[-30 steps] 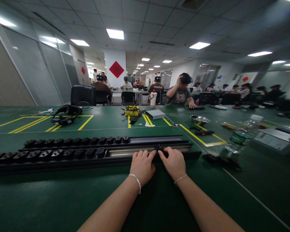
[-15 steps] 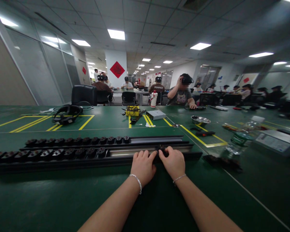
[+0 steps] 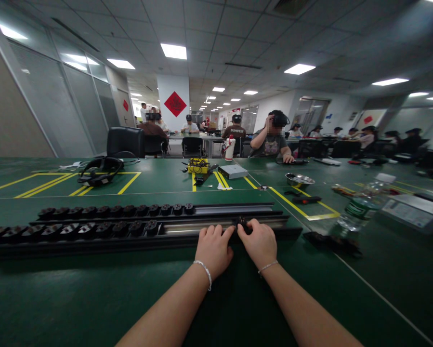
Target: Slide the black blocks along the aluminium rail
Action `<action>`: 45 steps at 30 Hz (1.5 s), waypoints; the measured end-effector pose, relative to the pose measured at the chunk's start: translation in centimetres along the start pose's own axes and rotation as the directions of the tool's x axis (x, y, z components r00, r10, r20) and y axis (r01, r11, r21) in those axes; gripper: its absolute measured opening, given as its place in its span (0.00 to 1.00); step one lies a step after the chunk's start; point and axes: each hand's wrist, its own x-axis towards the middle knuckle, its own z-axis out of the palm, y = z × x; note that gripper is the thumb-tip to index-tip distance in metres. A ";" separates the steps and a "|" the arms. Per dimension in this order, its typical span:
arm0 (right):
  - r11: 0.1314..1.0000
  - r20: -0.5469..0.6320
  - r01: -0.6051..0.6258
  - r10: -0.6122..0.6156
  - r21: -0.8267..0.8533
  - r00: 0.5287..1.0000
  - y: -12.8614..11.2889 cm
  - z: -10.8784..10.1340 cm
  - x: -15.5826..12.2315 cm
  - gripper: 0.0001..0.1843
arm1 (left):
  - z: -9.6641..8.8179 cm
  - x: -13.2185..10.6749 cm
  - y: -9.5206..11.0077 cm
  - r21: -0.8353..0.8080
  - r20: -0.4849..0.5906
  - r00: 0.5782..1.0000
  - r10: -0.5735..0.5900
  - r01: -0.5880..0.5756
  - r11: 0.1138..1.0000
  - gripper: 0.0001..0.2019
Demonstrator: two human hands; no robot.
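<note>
Two long black track rails lie side by side across the green table point(image 3: 75, 294). On the near rail point(image 3: 187, 230), several black round socket modules point(image 3: 87, 230) sit in a row along the left part. A similar row point(image 3: 117, 210) fills the left part of the far rail point(image 3: 234, 208). My left hand point(image 3: 213, 248) is closed over the near rail, its fingers across the channel and its thumb at the front side. My right hand point(image 3: 258, 242) pinches a black socket module point(image 3: 242, 223) at the rail's right part. Fingers hide some of this module's underside.
Right of the rails lie some black pieces point(image 3: 334, 243), a water bottle point(image 3: 359, 207) and a silver box point(image 3: 413, 212). Farther back are a metal bowl point(image 3: 300, 179), a black headset point(image 3: 99, 171) and a yellow box point(image 3: 198, 166). A person point(image 3: 272, 137) sits across the table.
The module in my right hand has shifted very slightly to the right. Both hands stay almost where they were.
</note>
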 end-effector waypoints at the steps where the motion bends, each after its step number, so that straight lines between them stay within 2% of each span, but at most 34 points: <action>1: 1.000 -0.002 0.001 -0.001 -0.004 1.000 0.0 0.0 0.0 0.12 | 0.0 0.0 0.0 -0.001 -0.002 1.000 0.000 0.000 1.000 0.25; 12: 0.999 -0.039 0.019 -0.020 -0.044 0.999 0.2 -0.1 0.0 0.13 | -0.2 0.0 0.1 0.018 0.017 1.000 -0.008 0.008 1.000 0.24; 33: 1.000 -0.036 0.014 -0.015 -0.028 0.999 0.0 -0.4 0.0 0.13 | -0.5 0.0 0.3 0.015 0.049 0.998 -0.028 0.028 1.000 0.24; 39: 0.999 -0.034 0.007 -0.008 -0.038 0.999 0.1 -0.4 0.0 0.13 | -0.3 0.0 0.2 -0.002 0.002 1.000 -0.013 0.013 1.000 0.22; 45: 1.000 -0.038 0.008 -0.009 -0.020 0.999 0.2 -0.2 0.0 0.14 | -0.4 0.1 0.2 0.007 0.025 1.000 -0.011 0.011 1.000 0.23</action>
